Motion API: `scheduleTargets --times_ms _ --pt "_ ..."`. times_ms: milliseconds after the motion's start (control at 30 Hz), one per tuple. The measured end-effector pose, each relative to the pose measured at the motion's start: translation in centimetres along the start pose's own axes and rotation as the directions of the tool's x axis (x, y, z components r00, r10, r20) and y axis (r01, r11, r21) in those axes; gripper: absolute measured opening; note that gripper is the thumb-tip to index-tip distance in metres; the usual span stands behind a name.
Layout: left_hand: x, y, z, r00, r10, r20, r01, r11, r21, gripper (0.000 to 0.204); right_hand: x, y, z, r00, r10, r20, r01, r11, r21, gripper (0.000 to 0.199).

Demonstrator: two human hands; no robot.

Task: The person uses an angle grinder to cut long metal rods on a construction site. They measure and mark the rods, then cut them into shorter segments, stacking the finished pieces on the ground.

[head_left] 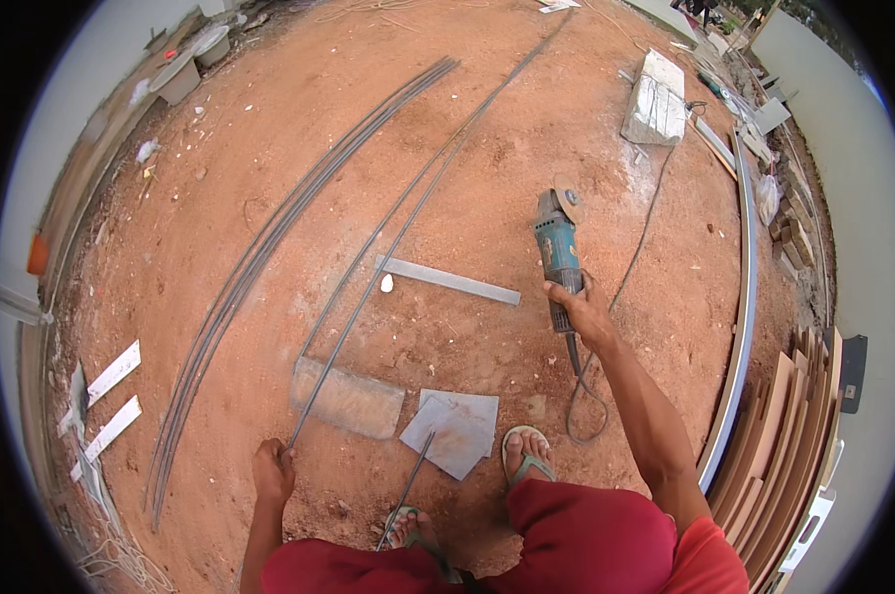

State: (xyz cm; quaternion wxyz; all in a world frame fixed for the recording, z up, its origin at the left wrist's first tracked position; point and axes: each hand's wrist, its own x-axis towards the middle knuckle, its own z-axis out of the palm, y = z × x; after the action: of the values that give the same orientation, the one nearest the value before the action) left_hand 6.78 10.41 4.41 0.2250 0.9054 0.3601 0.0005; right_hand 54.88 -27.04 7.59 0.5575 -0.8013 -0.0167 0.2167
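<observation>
My left hand (273, 469) grips the near end of a long thin steel rod (398, 233) that runs away across the red dirt and rests on a flat stone slab (348, 398). My right hand (584, 312) holds the handle of a blue angle grinder (558, 252), its disc pointing away from me; the cord (588, 396) loops on the ground by my right foot. A short cut rod piece (406, 490) lies over a grey tile (454, 428) between my sandalled feet. A flat metal bar (449, 280) lies just past the rods.
A bundle of long rods (259, 257) curves along the left. A concrete block (657, 99) sits at the far right. Stacked wooden boards (789, 445) and a long metal strip (744, 297) line the right side. White strips (111, 396) lie at left.
</observation>
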Motion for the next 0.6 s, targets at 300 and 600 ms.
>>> scheduleTargets --times_ms 300,600 --pt "5.9 28.5 1.1 0.77 0.604 0.205 0.053 0.26 -0.964 0.065 -14.6 -8.7 6.8 0.953 -0.158 0.26 0.02 0.886 0.464 0.049" --pt "1.2 28.1 -0.4 0.82 0.569 0.064 0.041 0.053 -0.998 0.065 -19.4 -8.2 10.4 0.81 -0.32 0.492 -0.011 0.829 0.559 0.085"
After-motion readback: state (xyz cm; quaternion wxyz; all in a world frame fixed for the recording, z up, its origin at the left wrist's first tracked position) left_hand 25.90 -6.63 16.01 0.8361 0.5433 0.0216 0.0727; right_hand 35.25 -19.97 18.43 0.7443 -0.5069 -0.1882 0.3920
